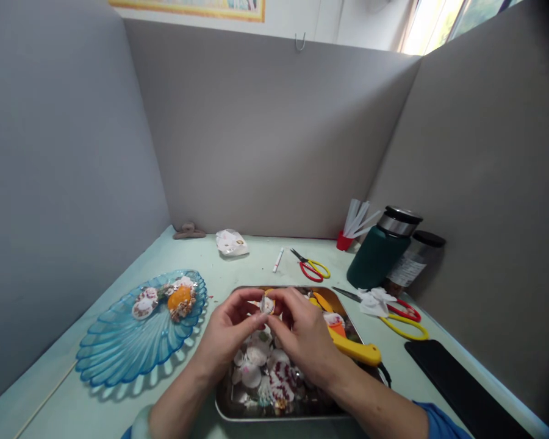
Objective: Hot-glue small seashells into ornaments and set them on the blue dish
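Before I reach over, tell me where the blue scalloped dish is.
In the head view, the blue scalloped dish sits at left, left of the metal tray and the left hand.

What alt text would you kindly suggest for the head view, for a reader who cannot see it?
A person's left hand and right hand hold a small shell-like piece in their fingers, above a metal tray of shells. A blue scalloped plate stands left; scissors and a green bottle are to the right.

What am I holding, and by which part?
A small, pale shell-like piece, seemingly by its edges, between the fingers of your left hand and right hand; they partly hide it.
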